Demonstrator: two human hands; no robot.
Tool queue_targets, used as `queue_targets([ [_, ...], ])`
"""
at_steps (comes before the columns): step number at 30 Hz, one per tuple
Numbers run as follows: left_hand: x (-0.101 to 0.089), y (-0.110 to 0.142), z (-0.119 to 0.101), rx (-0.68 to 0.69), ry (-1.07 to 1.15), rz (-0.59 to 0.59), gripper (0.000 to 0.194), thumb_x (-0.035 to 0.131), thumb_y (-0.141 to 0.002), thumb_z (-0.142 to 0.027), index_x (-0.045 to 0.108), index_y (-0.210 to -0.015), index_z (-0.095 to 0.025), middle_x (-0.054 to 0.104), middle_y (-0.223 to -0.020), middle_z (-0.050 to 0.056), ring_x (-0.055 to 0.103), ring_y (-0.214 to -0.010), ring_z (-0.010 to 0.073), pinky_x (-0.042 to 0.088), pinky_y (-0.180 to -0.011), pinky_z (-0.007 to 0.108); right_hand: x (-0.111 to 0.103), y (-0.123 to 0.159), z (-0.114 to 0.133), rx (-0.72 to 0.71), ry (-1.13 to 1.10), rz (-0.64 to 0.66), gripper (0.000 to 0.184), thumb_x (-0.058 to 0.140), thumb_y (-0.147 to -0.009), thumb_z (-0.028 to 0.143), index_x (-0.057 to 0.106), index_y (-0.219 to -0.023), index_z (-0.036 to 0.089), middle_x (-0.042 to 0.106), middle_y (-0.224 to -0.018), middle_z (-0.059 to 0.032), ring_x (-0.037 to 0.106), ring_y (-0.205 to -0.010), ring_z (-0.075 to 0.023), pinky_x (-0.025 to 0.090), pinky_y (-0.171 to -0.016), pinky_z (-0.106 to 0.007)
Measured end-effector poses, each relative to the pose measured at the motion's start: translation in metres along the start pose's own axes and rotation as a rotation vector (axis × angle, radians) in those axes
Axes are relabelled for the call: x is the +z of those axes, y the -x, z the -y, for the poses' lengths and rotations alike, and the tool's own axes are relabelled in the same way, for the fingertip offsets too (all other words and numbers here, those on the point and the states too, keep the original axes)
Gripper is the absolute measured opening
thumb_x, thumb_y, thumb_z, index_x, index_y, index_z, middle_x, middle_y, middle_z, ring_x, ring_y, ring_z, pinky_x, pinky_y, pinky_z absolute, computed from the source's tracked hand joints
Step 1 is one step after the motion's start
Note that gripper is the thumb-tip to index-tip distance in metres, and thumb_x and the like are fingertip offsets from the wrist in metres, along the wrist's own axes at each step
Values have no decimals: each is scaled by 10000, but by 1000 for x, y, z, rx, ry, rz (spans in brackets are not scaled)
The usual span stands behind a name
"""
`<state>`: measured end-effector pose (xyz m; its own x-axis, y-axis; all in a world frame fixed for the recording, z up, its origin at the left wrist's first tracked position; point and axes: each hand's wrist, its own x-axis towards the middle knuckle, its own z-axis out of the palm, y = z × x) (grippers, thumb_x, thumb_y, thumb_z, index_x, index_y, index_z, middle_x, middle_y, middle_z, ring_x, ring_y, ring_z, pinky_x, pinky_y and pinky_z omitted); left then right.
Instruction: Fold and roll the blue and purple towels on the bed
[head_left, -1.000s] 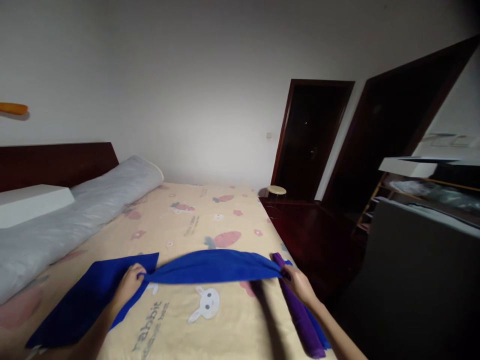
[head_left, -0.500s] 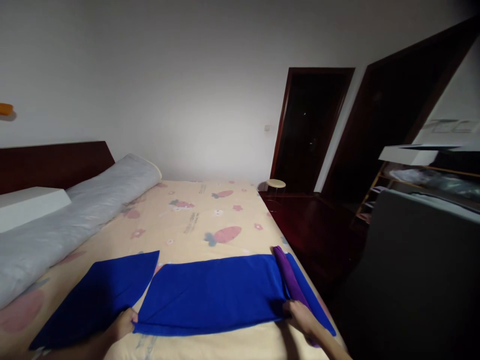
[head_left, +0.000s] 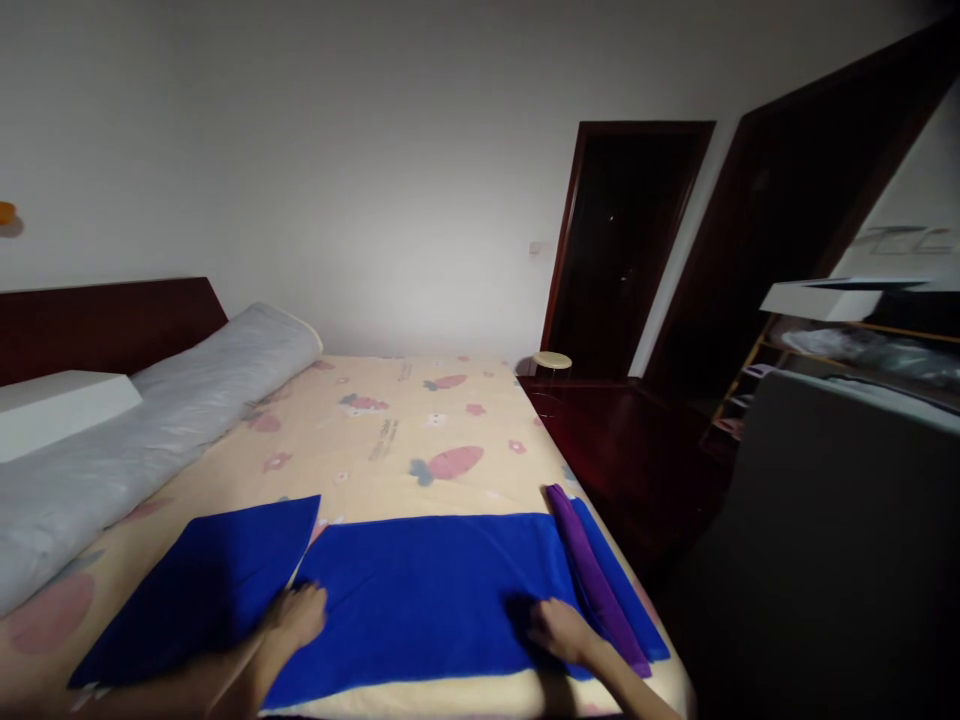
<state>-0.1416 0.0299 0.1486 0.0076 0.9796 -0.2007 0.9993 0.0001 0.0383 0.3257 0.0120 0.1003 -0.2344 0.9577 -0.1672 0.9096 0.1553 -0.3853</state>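
A flat blue cloth is spread over the near end of the bed. My left hand is closed, at the left side of this cloth. Curled fingers also show on my right hand, over the cloth's right part. No folds are pulled up at either hand. Just right of my right hand lies a long, narrow purple cloth, rolled or folded, with blue cloth on both sides of it. A second blue cloth lies left of my left hand, partly in shadow.
The bed sheet has a carrot print. A grey rolled mat or quilt and a white box lie along the headboard. A round stool, a dark panel and a shelf stand right of the bed.
Both hands have let go of the blue cloth's near edge and moved in over it. The left went right and up, the right went left. The near edge now lies lower, toward me.
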Motion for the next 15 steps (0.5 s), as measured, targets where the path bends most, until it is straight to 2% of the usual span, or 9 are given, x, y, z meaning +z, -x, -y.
queue_targets([
  [1, 5, -18, -20, 64, 7, 13, 384, 472, -750, -190, 716, -1046, -184, 674, -1243, 131, 579, -1207, 264, 408, -1037, 385, 7, -10, 16, -45, -5, -7, 250, 550, -769, 248, 740, -928, 217, 735, -982, -81, 664, -961, -236, 456, -861, -298],
  [3, 25, -35, -66, 178, 29, 22, 529, 408, -800, -190, 580, -1300, -203, 532, -1437, 89, 457, -1340, 217, 334, -1117, 356, 26, -30, 51, -109, -18, -30, 420, 436, -838, 205, 654, -1197, 201, 651, -1246, -101, 580, -1168, -223, 387, -1001, -308],
  [5, 56, -35, -116, 265, 55, 30, 628, 356, -810, -164, 422, -1431, -228, 403, -1534, 29, 362, -1404, 161, 294, -1148, 312, 52, -46, 84, -125, -27, -49, 551, 373, -849, 162, 501, -1384, 178, 491, -1441, -109, 443, -1327, -214, 311, -1089, -331],
  [7, 95, -28, -159, 324, 80, 24, 666, 297, -831, -156, 278, -1493, -225, 274, -1586, -1, 247, -1453, 135, 251, -1175, 304, 81, -55, 107, -100, -42, -58, 622, 355, -846, 151, 378, -1468, 163, 344, -1531, -103, 315, -1409, -217, 266, -1131, -374],
  [9, 131, -24, -185, 313, 139, -39, 639, 254, -864, -188, 227, -1501, -225, 241, -1588, 5, 202, -1466, 154, 205, -1204, 360, 105, -58, 114, -97, -67, -77, 602, 330, -891, 199, 327, -1492, 172, 276, -1554, -79, 244, -1436, -215, 225, -1158, -405],
  [10, 145, -22, -188, 292, 150, -69, 620, 252, -880, -222, 221, -1498, -249, 227, -1589, -5, 192, -1469, 166, 194, -1209, 388, 114, -57, 111, -104, -72, -96, 577, 317, -922, 251, 321, -1495, 182, 264, -1556, -66, 226, -1442, -216, 205, -1168, -415],
  [12, 162, -20, -177, 215, 149, -140, 587, 255, -905, -307, 224, -1491, -290, 221, -1588, -19, 190, -1470, 192, 185, -1209, 440, 124, -49, 94, -90, -54, -146, 563, 302, -960, 378, 325, -1493, 197, 254, -1558, -55, 211, -1446, -225, 182, -1177, -431],
  [15, 162, -14, -123, -25, 114, -235, 589, 230, -921, -409, 244, -1490, -261, 222, -1592, 23, 197, -1471, 226, 183, -1193, 501, 124, -30, 53, 105, 26, -257, 614, 287, -959, 499, 342, -1486, 190, 244, -1564, -72, 199, -1449, -244, 181, -1171, -455],
])
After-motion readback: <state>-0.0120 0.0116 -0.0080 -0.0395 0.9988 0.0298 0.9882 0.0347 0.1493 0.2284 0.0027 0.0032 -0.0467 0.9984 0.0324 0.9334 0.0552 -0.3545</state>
